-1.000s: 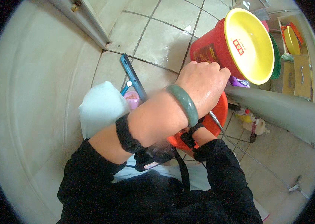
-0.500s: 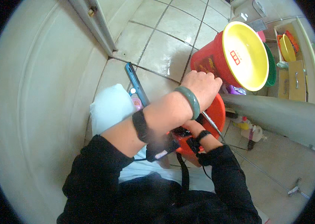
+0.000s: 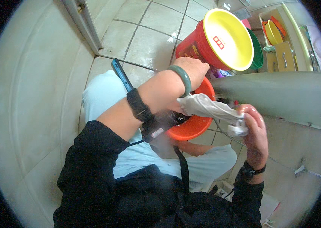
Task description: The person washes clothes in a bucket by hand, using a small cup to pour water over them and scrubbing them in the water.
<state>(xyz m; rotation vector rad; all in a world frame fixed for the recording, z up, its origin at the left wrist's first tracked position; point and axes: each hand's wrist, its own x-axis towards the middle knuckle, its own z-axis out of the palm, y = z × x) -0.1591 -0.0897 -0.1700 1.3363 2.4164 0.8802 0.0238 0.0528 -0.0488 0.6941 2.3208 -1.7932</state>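
Note:
My right hand [image 3: 254,131] grips one end of a narrow, wet white cloth [image 3: 211,108] and holds it out to the right. The cloth stretches over an orange-red basin [image 3: 191,130] toward my left wrist, where its other end is hidden. Above the basin's far side, my left hand [image 3: 194,70] is closed with its knuckles up; what it holds is out of sight. A green bangle [image 3: 183,79] circles that wrist. Dark contents [image 3: 181,118] show inside the basin. From under the cloth a thin grey hose [image 3: 223,132] runs out to the right.
Just past my left hand stands a red bucket [image 3: 191,45] with a yellow basin [image 3: 229,38] on top. A green basin [image 3: 256,49] is behind it. A pale panel [image 3: 274,91] extends rightward. A blue bar-shaped object [image 3: 122,74] lies by my knee, on tiled floor [image 3: 147,43].
My right hand has come up out of the basin and moved right, drawing out the white cloth. My left hand stays over the basin. The view has shifted.

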